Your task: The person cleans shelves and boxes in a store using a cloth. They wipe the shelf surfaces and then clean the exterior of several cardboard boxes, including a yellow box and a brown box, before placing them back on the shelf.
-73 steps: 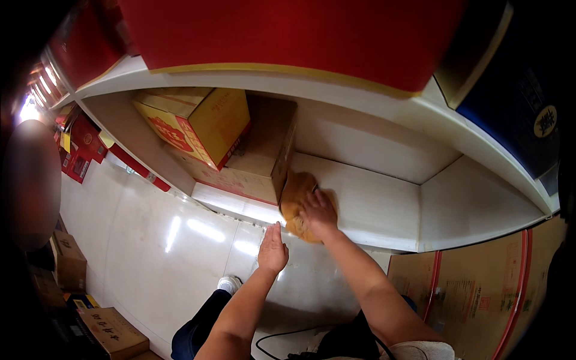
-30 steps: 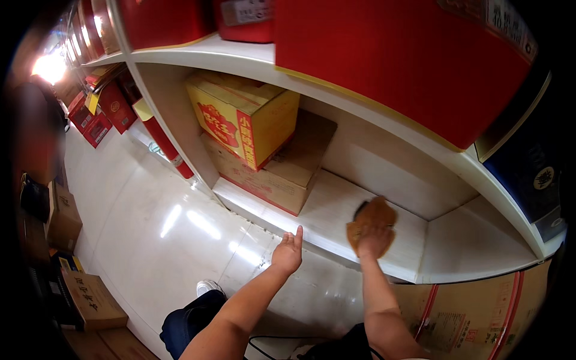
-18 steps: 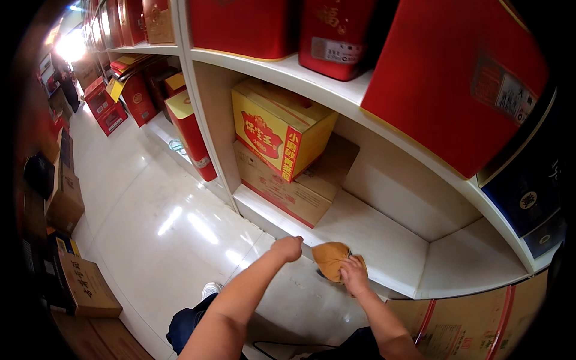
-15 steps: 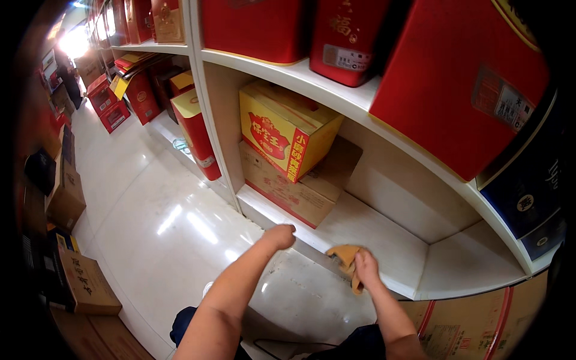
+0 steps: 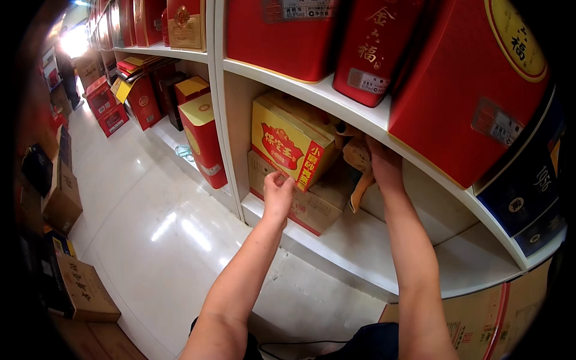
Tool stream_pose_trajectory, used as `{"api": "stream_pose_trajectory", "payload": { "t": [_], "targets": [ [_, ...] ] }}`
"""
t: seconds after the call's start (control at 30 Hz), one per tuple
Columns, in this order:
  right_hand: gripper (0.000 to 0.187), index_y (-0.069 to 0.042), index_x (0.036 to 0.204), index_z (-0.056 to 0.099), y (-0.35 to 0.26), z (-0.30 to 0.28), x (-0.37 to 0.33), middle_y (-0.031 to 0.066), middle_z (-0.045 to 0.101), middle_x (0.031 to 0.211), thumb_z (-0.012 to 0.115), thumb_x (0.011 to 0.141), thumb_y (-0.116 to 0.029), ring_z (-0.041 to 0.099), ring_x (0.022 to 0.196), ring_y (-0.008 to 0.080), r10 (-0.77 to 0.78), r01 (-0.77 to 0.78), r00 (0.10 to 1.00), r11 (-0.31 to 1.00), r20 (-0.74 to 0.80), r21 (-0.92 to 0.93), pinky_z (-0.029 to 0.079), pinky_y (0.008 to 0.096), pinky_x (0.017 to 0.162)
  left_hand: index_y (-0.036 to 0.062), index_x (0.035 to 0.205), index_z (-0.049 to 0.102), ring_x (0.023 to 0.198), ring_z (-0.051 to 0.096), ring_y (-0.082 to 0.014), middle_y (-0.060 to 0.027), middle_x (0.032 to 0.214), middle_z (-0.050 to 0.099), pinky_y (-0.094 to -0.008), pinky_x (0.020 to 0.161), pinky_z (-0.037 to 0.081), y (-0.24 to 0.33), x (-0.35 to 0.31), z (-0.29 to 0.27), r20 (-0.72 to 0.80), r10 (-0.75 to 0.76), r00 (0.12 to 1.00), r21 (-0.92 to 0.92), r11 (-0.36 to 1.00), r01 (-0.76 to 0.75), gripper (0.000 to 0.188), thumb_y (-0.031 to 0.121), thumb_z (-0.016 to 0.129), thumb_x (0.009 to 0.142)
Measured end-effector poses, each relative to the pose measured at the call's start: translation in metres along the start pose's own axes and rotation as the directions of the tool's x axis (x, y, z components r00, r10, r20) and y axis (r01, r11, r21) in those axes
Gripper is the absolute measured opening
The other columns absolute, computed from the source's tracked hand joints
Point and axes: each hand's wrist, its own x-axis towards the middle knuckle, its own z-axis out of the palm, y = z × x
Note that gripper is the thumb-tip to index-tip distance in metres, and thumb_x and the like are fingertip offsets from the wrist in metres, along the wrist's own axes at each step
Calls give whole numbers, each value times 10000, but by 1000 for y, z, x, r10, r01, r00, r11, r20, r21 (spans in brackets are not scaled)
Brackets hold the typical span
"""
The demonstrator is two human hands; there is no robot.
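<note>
My right hand (image 5: pixel 384 161) reaches into the lower shelf compartment and holds a tan cloth (image 5: pixel 357 157), which hangs down in folds with a darker patch. The cloth is beside the right end of a yellow-and-red carton (image 5: pixel 282 142), at its upper part; whether it touches the carton I cannot tell. In front of that carton's lower edge is my left hand (image 5: pixel 278 191), its fingers curled together with nothing seen in them. Beneath the yellow carton lies a flat brown cardboard box (image 5: pixel 315 211) with red print.
The white shelf board (image 5: pixel 360 237) runs below the boxes. Overhead, another board (image 5: pixel 324 90) carries large red boxes (image 5: pixel 462 84). A brown carton (image 5: pixel 474 318) stands at the lower right. More cartons (image 5: pixel 84 288) line the aisle's left side. A shiny floor (image 5: pixel 162 192) lies between.
My right hand has moved up and inward with the cloth, from the shelf's front edge to beside the yellow carton. My left hand has risen to the carton's lower front.
</note>
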Motion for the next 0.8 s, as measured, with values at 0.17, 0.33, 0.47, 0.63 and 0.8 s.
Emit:
{"api": "stream_pose_trajectory", "payload": {
  "t": [0.17, 0.33, 0.47, 0.63, 0.8],
  "targets": [
    [463, -14, 1167, 503, -12, 13, 21, 86, 543, 1141, 614, 826, -306, 498, 1047, 176, -75, 94, 977, 992, 199, -87, 382, 298, 901, 93, 1315, 235, 920, 461, -144, -53, 1146, 435, -322, 795, 406, 17, -24, 26, 17, -247, 969, -271, 931, 242, 624, 333, 567, 844],
    [429, -26, 1144, 523, -29, 35, 33, 83, 567, 1099, 620, 813, -280, 519, 1024, 185, -91, 162, 937, 969, 337, -187, 397, 303, 893, 92, 1263, 309, 929, 452, -161, -43, 1108, 441, -331, 829, 387, 12, -20, 27, 121, -259, 958, -457, 842, 286, 567, 375, 571, 848],
    [386, -22, 1094, 555, -48, 41, 48, 84, 577, 1076, 634, 793, -250, 549, 972, 175, 45, 175, 904, 869, 425, -463, 434, 290, 855, 97, 1176, 393, 909, 455, -184, -44, 1060, 440, -339, 835, 387, 2, -10, 25, 185, -214, 959, -575, 768, 282, 484, 392, 583, 842],
    [382, -20, 1085, 554, -50, 44, 58, 86, 579, 1062, 649, 776, -225, 558, 951, 172, 146, 175, 863, 812, 484, -557, 447, 284, 839, 104, 1148, 427, 916, 478, -221, -74, 1046, 444, -368, 857, 387, 0, -2, 16, 252, -255, 934, -639, 681, 358, 491, 422, 606, 820],
    [381, -18, 1075, 554, -42, 41, 60, 89, 581, 1048, 663, 759, -201, 566, 931, 169, 178, 16, 879, 916, 443, -401, 460, 278, 823, 116, 1164, 438, 1041, 478, -259, -96, 1073, 470, -419, 891, 384, 5, -2, 11, 328, -313, 891, -629, 632, 453, 561, 478, 627, 778]
  ]
}}
